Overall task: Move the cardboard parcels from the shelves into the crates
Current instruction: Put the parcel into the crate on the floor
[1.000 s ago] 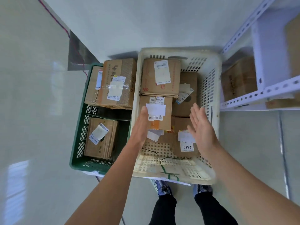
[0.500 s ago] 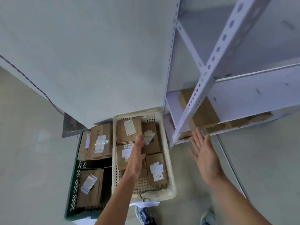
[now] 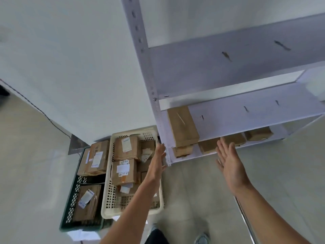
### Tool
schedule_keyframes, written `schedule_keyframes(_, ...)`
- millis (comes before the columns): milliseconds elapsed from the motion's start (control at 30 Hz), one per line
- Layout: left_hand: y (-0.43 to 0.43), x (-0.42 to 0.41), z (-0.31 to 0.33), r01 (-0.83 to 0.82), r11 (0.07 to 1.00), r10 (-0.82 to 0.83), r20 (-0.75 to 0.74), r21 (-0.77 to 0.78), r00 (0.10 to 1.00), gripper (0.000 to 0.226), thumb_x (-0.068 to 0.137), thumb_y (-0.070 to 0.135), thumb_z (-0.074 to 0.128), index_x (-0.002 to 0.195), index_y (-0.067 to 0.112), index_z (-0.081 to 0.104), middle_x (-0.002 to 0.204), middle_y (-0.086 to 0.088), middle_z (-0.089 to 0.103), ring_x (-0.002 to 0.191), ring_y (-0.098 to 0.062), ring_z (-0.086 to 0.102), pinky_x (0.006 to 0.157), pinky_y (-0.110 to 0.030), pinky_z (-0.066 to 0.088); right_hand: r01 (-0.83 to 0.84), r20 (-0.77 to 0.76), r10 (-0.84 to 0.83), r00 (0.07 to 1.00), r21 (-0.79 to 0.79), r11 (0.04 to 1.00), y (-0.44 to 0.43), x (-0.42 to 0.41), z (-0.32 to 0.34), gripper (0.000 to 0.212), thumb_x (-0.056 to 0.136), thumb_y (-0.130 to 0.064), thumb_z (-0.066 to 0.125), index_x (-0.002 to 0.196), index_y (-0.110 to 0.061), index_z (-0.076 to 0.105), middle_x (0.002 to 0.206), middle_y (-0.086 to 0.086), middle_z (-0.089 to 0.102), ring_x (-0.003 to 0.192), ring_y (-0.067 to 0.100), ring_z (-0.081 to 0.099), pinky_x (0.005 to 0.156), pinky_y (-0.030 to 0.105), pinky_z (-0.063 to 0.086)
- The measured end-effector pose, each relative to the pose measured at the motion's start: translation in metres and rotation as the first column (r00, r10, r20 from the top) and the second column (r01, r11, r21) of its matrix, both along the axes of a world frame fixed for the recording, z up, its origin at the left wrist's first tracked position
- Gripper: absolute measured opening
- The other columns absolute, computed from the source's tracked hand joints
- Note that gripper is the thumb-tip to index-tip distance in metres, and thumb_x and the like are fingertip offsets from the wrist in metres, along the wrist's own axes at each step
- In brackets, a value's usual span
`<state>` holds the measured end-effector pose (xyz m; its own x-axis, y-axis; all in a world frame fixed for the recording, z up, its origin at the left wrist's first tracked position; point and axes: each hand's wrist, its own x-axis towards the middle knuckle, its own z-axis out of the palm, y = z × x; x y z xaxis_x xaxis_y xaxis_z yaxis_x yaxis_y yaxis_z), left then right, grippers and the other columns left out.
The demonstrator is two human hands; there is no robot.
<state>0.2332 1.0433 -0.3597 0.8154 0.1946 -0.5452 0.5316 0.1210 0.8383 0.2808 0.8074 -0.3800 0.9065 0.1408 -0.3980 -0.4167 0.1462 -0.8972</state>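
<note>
- Leftmost, a green crate sat on the floor with two cardboard parcels in it. One labelled parcel lay at the far end and another at the near end.
- Just beside it on the right stood a cream crate, touching or nearly touching the green one. It held several parcels, among them a labelled box at the back and a second box in front of that.
- The left hand reached out above the cream crate's right rim. Its fingers were straight and close together and held nothing, with the fingertips near the rack's corner post.
- On the white rack, a long parcel lay at the left end of one shelf.
- On the shelf below it, four smaller parcels sat in a row: and.
- The right hand was raised in front of that lower row. Its palm was turned to the left, and the fingers were straight, slightly spread and empty. Whether the fingertips touched a parcel could not be told.
</note>
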Motion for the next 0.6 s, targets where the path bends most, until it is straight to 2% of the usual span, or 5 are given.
schedule_keyframes(100,-0.017,0.011,-0.006,-0.025,1.0,0.025,-0.03,-0.012,0.999,0.08,0.106,0.069,0.024,0.171,0.023,0.028,0.175,0.0,0.036,0.16,-0.02,0.034,0.128,-0.053,0.03,-0.012,-0.007,0.012,1.0,0.005,1.0,-0.017,0.016,-0.007,0.09,0.088,-0.081,0.034,0.166,-0.038,0.028,0.171,-0.018,0.032,0.158,0.007,0.029,0.128,0.04,0.021)
schedule_keyframes(233,-0.027,0.033,-0.023,-0.033,0.999,0.031,-0.075,-0.024,0.997,0.077,0.11,0.066,0.023,0.172,0.022,0.025,0.176,0.001,0.034,0.16,-0.019,0.033,0.128,-0.052,0.028,-0.053,-0.024,0.053,0.998,-0.026,0.998,-0.025,0.045,-0.022,0.105,0.079,-0.097,0.044,0.166,-0.041,0.027,0.171,-0.019,0.03,0.155,0.004,0.03,0.127,0.04,0.023)
schedule_keyframes(333,-0.03,0.059,-0.039,-0.005,0.999,0.001,-0.117,-0.035,0.993,0.078,0.11,0.069,0.022,0.172,0.022,0.024,0.177,0.001,0.03,0.161,-0.019,0.032,0.128,-0.052,0.027,-0.068,-0.06,0.064,0.996,-0.061,0.996,-0.024,0.072,-0.035,0.088,0.092,-0.082,0.032,0.167,-0.038,0.026,0.174,-0.014,0.027,0.159,0.008,0.026,0.13,0.044,0.02)
schedule_keyframes(500,-0.023,0.125,-0.069,0.009,0.998,-0.018,-0.148,-0.061,0.989,0.077,0.109,0.07,0.023,0.173,0.028,0.018,0.181,0.002,0.02,0.166,-0.022,0.023,0.13,-0.056,0.024,-0.08,-0.13,0.065,0.989,-0.118,0.99,-0.017,0.13,-0.062,0.087,0.093,-0.077,0.029,0.168,-0.032,0.026,0.175,-0.009,0.027,0.16,0.012,0.026,0.13,0.046,0.019)
schedule_keyframes(600,-0.017,0.163,-0.085,-0.013,0.999,0.006,-0.183,-0.037,0.983,0.077,0.109,0.071,0.025,0.173,0.026,0.021,0.181,0.0,0.021,0.166,-0.024,0.022,0.132,-0.056,0.023,-0.098,-0.187,0.069,0.98,-0.154,0.983,-0.012,0.163,-0.081,0.075,0.105,-0.069,0.023,0.168,-0.029,0.025,0.176,-0.008,0.025,0.161,0.013,0.025,0.128,0.044,0.019)
